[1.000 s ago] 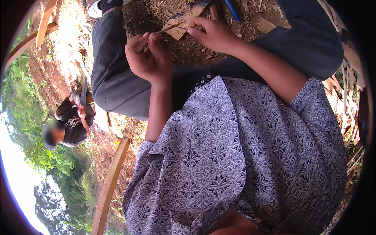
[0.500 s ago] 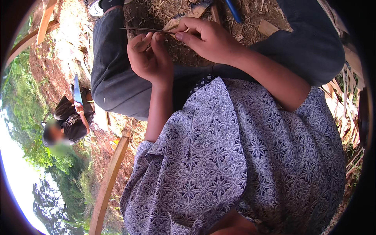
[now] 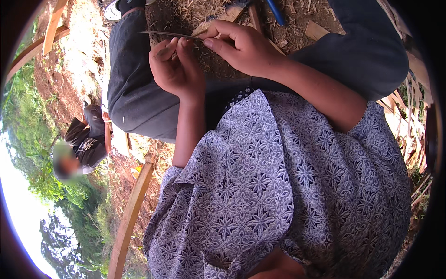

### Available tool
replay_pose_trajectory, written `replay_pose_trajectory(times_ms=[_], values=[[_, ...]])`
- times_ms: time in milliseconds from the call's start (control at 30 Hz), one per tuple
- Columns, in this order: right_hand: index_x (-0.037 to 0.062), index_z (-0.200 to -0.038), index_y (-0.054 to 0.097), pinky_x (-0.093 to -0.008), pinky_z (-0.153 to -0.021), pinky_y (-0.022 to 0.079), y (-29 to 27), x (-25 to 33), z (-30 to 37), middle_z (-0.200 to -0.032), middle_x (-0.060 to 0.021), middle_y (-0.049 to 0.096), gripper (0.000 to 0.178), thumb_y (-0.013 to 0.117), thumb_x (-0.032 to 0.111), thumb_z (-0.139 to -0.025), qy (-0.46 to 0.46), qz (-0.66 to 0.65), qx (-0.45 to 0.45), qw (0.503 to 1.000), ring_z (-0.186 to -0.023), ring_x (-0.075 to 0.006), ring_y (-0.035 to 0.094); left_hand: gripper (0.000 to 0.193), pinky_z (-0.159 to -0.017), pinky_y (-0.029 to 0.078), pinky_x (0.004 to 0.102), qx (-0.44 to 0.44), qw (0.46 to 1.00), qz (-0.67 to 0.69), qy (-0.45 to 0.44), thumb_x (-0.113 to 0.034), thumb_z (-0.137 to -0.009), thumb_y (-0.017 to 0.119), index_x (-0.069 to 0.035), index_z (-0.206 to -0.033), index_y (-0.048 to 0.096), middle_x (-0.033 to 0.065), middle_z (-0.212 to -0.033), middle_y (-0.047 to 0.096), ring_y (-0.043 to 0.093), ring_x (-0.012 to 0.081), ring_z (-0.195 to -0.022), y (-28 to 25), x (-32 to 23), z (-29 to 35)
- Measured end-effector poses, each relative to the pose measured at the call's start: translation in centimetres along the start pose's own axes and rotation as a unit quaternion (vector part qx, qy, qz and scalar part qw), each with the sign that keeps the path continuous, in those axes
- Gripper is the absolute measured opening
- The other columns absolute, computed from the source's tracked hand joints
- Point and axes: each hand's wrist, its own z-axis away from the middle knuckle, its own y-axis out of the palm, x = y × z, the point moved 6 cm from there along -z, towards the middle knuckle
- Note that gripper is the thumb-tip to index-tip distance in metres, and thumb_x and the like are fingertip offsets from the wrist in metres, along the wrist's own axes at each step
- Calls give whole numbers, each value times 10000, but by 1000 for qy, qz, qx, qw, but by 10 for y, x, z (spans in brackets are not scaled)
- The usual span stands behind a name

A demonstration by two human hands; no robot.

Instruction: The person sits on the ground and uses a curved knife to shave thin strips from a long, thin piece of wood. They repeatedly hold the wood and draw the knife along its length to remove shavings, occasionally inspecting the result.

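Observation:
Over my crossed legs, both hands meet at a thin, dark, pointed strip (image 3: 160, 33); its material is too fine to make out. My right hand (image 3: 246, 50) is closed, pinching the strip's right end between thumb and fingers. Palm up, my left hand (image 3: 175, 69) has its thumb and fingertips pressed against the strip's underside near the middle. The pointed end sticks out leftward past the left fingers. A short pale sliver (image 3: 200, 30) shows just beside the right fingertips.
Wood shavings (image 3: 297, 42) litter the ground beyond my hands, with a blue rod-like thing (image 3: 276, 13) and a flat wood offcut (image 3: 317, 30) among them. A wooden beam (image 3: 131, 218) slants at the left. Farther left another person (image 3: 90, 144) sits. Split strips (image 3: 409, 125) lie at the right.
The strip and both hands have shifted slightly left, and more of its pointed end shows. The other person has leaned and lowered the arm; the blue-bladed tool they held is no longer visible.

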Motion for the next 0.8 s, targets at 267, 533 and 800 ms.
replay_pose_trajectory(times_ms=[267, 533, 800], values=[[83, -1106, 637, -308, -588, 429, 0, -31, 4, -722, -26, 617, 246, 591, 314, -1035, 53, 60, 20, 997, -593, -91, 538, 93, -736, 648, 291, -6, 1000, 7, -16, 51, -984, 599, 32, -1027, 519, 122, -1071, 581, 681, 169, -848, -3, 0, 3], [115, -1123, 650, -294, -598, 443, -8, -47, -9, -737, -24, 648, 223, 618, 315, -1029, 75, 120, 6, 990, -634, -76, 572, 82, -715, 638, 271, -28, 998, 47, -36, 67, -967, 616, 59, -1019, 553, 126, -1073, 576, 675, 151, -854, -2, 2, -2], [104, -1135, 649, -293, -585, 452, -3, -28, 1, -718, -17, 635, 224, 618, 299, -1030, 63, 89, 17, 994, -620, -83, 586, 91, -745, 653, 299, -2, 1000, 8, 0, 30, -997, 590, 42, -1031, 506, 128, -1075, 578, 688, 173, -842, -2, 3, -2]])
